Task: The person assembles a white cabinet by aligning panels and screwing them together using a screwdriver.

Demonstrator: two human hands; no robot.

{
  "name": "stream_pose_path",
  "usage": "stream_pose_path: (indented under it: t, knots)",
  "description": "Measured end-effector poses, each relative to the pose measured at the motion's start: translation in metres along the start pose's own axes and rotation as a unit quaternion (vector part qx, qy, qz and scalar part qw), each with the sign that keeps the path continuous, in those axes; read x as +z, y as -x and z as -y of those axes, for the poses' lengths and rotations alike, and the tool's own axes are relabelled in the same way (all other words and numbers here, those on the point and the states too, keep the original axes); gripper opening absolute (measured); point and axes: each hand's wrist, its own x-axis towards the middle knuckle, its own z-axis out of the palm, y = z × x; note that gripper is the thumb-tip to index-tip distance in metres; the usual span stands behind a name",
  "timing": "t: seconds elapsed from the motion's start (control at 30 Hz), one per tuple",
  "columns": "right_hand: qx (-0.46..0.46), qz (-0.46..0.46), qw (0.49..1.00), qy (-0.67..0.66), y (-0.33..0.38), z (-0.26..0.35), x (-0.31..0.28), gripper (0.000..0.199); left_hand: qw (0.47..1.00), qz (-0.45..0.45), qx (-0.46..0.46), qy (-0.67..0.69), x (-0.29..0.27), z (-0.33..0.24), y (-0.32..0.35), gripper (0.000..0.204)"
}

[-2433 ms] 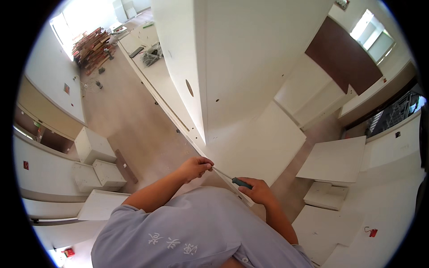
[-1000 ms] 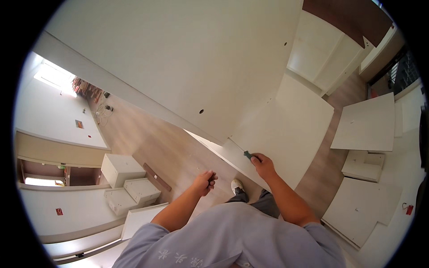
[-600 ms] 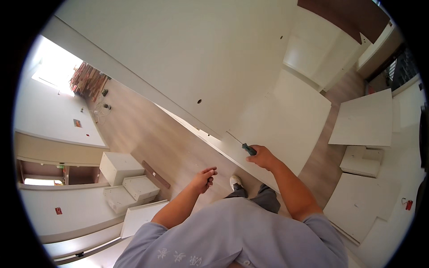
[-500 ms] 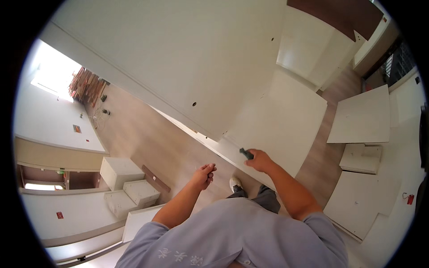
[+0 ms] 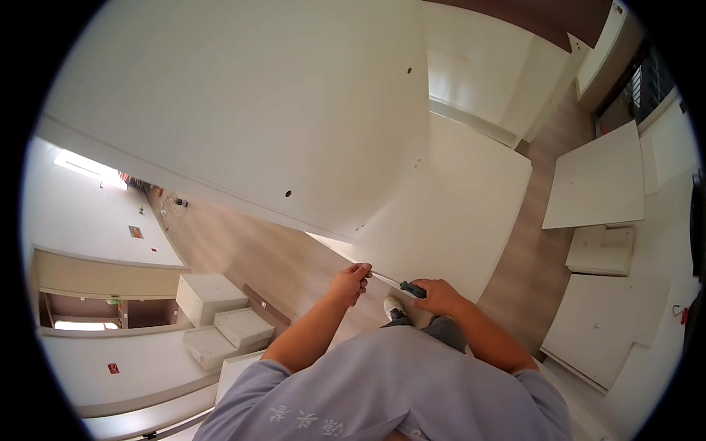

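Note:
A screwdriver with a dark green handle [image 5: 413,289] is gripped in my right hand [image 5: 439,300], its thin metal shaft pointing left. The shaft's tip meets the pinched fingertips of my left hand [image 5: 351,284]. Whatever small thing those fingers hold, if anything, is too small to make out. Both hands are in front of my body, by the near edge of a white panel [image 5: 471,191] lying low. Above it a large white cabinet panel [image 5: 220,110] stands up, with dark round holes in its face.
White boxes [image 5: 212,298] and a brown strip [image 5: 266,305] lie on the wooden floor at left. Loose white panels [image 5: 596,176] lean or lie along the right wall. Cables [image 5: 173,212] lie at far left. My shoe [image 5: 394,307] shows below my hands.
My hands have come together: the screwdriver has swung to point left and down to my left fingertips. My left hand has moved slightly right and up. The view has shifted.

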Motion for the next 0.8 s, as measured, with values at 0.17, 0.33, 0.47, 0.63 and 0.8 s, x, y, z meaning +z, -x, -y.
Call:
stream_pose_path:
  t: [0.17, 0.33, 0.47, 0.63, 0.8]
  knots:
    - [-0.040, -0.035, 0.992, 0.115, -0.003, -0.010, -0.013, 0.055, 0.999, 0.035, -0.011, -0.030, 0.004, -0.007, -0.009, 0.019]
    - [-0.095, -0.149, 0.969, 0.174, -0.006, -0.011, -0.015, 0.048, 0.995, 0.017, -0.047, -0.089, 0.010, -0.016, -0.025, 0.019]
    - [-0.112, -0.192, 0.975, 0.018, -0.021, -0.020, -0.013, 0.041, 0.996, 0.024, -0.067, 0.058, 0.015, -0.024, -0.059, 0.020]
    - [-0.102, -0.250, 0.963, -0.024, -0.061, -0.021, 0.003, 0.040, 0.972, -0.021, -0.040, 0.231, 0.033, -0.040, -0.093, 0.014]
    - [-0.087, -0.262, 0.961, -0.029, -0.096, -0.018, 0.022, 0.042, 0.970, -0.050, -0.034, 0.236, 0.032, -0.041, -0.085, 0.013]
